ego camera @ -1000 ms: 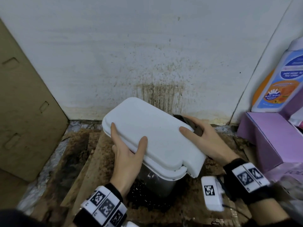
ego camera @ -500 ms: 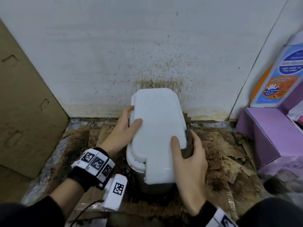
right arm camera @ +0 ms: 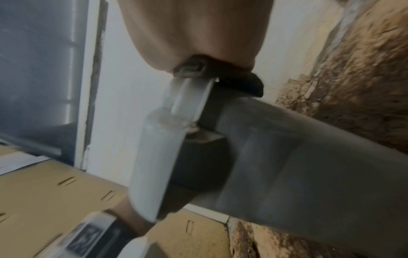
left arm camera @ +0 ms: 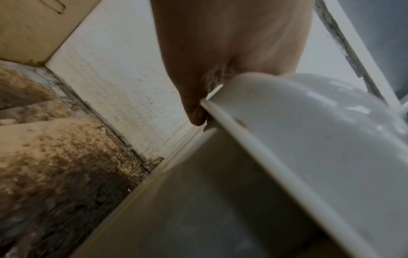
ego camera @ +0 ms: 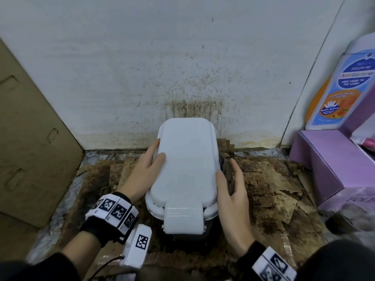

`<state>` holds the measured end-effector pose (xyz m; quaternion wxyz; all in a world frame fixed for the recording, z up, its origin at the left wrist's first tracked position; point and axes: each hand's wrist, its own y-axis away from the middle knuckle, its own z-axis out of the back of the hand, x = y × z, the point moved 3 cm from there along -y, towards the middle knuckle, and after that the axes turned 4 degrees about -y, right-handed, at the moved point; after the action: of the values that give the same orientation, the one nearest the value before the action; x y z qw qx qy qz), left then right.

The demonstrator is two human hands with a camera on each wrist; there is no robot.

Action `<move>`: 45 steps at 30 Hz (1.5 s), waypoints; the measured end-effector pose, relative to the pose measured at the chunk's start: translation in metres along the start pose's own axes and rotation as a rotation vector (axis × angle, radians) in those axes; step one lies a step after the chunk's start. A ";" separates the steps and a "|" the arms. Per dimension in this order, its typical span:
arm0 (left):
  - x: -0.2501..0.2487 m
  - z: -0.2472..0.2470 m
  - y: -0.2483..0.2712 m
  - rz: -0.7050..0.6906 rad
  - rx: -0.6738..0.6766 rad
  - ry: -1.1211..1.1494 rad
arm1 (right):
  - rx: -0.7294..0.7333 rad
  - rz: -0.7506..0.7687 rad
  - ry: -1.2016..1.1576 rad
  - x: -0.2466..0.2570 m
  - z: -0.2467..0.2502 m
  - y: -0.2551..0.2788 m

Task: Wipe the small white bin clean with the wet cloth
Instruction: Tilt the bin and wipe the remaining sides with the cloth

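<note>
The small white bin (ego camera: 185, 165) stands upright on the dirty floor near the wall, lid closed, its front latch (ego camera: 183, 219) facing me. My left hand (ego camera: 153, 166) grips the lid's left edge, thumb on top and fingers under the rim. The left wrist view shows a fingertip hooked at the lid rim (left arm camera: 287, 139). My right hand (ego camera: 231, 185) lies along the bin's right side and holds a dark grey wet cloth (ego camera: 227, 175) against it. In the right wrist view the cloth (right arm camera: 198, 69) is bunched under the palm, above the bin's grey wall (right arm camera: 309, 157).
A stained white wall (ego camera: 182, 67) rises just behind the bin. A brown cardboard panel (ego camera: 30, 138) leans at the left. A purple box (ego camera: 328, 165) and a large bottle (ego camera: 341, 88) stand at the right. Soiled, torn cardboard (ego camera: 274, 189) covers the floor.
The bin has been turned from a diagonal lie to lengthwise, latch toward me. My left hand moved up to the lid's left edge; my right hand moved to the right side with the cloth.
</note>
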<state>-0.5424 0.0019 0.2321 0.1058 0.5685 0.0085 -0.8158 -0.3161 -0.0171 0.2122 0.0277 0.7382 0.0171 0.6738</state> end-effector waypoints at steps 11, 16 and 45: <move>-0.025 0.021 0.020 -0.250 -0.153 -0.679 | 0.032 -0.079 -0.169 -0.018 -0.018 -0.004; -0.038 -0.001 0.033 -0.353 -0.061 -0.696 | 0.075 0.007 -0.105 -0.015 -0.037 0.001; -0.004 0.026 0.030 -0.213 -0.095 -0.782 | 0.148 0.056 0.144 -0.156 -0.070 -0.010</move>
<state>-0.5595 -0.0298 0.2483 0.0423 0.2058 0.0642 -0.9756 -0.4004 -0.0161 0.0627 -0.0471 0.6882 0.0483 0.7224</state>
